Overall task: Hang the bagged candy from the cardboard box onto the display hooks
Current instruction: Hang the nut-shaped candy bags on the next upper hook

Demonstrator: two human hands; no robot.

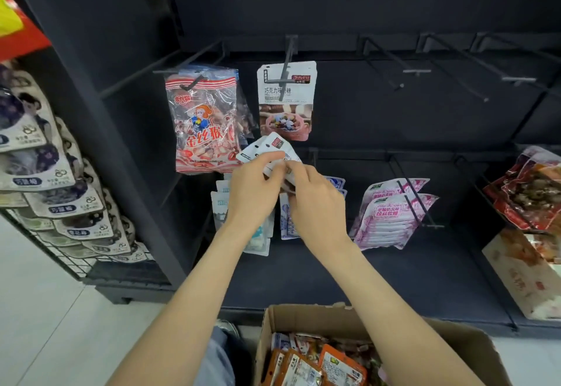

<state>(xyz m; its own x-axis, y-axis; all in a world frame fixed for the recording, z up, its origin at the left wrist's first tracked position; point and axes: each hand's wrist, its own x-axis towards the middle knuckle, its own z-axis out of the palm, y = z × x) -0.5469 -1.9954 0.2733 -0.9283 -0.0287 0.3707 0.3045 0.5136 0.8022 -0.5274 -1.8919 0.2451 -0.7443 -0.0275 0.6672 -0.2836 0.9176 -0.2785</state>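
Display rack: tall black panel rack [394, 5] with rows of thin black metal display hooks [285, 75]; several top-row hooks to the right carry nothing.
Source box: open brown cardboard box [473, 352] at the bottom edge, holding orange and mixed candy bags.
Hung stock, top row: clear red-and-white striped cartoon candy bag [203, 121] on the left hook; white chocolate-candy pouch with a pink bowl picture [287, 103] on the hook beside it.
Hung stock, lower row: pink-and-white soft-candy pouches [391, 212], well to the right of the hands.
Task item: small stack of white hang-hole candy pouches [267, 147], held in the air just below the white chocolate-candy pouch, well above the box and on no hook yet.
Left hand [253, 191]: fingers curled, pinching the stack's lower left edge.
Right hand [315, 200]: fingers curled over the stack's right side, fingertips meeting the left hand's (exact pinch point hidden by the knuckles).
Step in hand: judged to be squaring up or separating the pouches before hanging.
Next move calls for: lining the punched holes up with the tip of the hook above, then sliding the pouches on behind the matching one.
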